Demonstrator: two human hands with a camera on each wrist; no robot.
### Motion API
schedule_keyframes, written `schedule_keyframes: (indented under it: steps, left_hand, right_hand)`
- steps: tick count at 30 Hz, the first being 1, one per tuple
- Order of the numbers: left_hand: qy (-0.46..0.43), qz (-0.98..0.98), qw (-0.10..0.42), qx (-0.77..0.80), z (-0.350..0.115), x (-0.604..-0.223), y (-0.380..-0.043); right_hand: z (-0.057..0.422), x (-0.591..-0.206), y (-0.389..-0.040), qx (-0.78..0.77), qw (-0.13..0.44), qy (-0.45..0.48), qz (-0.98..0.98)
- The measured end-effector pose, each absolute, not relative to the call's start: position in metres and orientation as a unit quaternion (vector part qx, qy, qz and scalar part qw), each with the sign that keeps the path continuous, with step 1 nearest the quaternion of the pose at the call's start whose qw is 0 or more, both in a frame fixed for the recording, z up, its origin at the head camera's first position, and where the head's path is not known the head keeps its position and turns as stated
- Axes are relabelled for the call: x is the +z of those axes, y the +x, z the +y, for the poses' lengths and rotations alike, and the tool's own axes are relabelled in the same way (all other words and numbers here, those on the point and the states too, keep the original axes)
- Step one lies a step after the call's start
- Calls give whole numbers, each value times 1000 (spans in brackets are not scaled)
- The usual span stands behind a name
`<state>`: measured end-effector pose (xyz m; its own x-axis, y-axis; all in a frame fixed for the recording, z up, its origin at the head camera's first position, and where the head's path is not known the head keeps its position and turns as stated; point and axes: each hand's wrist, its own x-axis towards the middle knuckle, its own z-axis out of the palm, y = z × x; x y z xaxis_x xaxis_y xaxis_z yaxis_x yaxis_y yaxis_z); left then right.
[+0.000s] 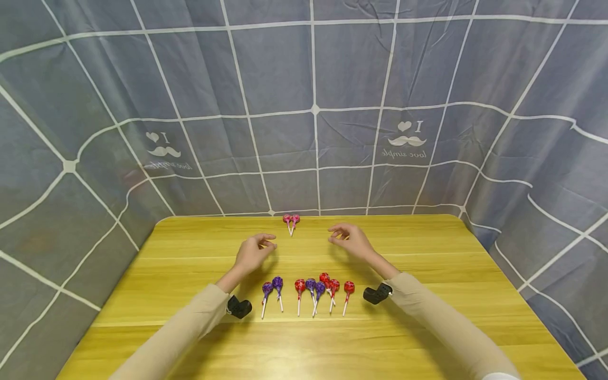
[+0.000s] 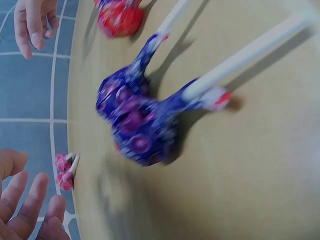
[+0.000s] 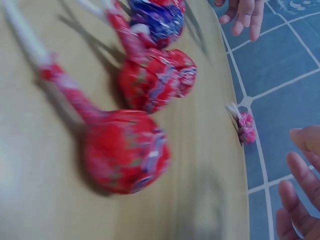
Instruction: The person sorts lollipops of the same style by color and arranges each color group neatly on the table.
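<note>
Loosely bent fingers show on my left hand (image 1: 253,254), which holds nothing above the table, left of a pair of pink lollipops (image 1: 291,219) at the far edge. Across from it, my right hand (image 1: 352,241) hovers with its fingers half bent and nothing in them. Nearer me lies a row of wrapped lollipops with white sticks. Two purple lollipops (image 2: 145,130) are at its left end. A red lollipop (image 1: 300,285) and two purple ones (image 1: 315,288) lie mid-row, close to two overlapping red ones (image 1: 330,281). One more red lollipop (image 3: 127,150) ends the row.
The wooden table (image 1: 190,306) has a grey curtain (image 1: 280,137) with white lines behind it and along both sides. A black wrist camera (image 1: 239,306) sits beside the left cuff, and another black camera (image 1: 377,293) beside the right one, both near the row's ends.
</note>
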<state>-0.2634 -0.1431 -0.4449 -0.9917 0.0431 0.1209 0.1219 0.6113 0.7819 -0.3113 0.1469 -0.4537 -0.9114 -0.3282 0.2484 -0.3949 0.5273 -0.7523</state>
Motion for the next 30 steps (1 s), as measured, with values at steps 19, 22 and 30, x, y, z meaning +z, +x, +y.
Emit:
schedule_keyframes:
  steps: [19,22,30]
  left_hand:
    - [-95,-888,27,-449,-128,-458,-218]
    - [-101,-885,26,-454,-125,-461,-213]
    - [-152,-884,18,-442,-119,-466,-206]
  right_hand:
    - [187,-473,-250,458,-2,182,-870]
    - [190,-476,-245,452,-4,176,-874]
    - [199,-484,-232,449,-20,188,-873]
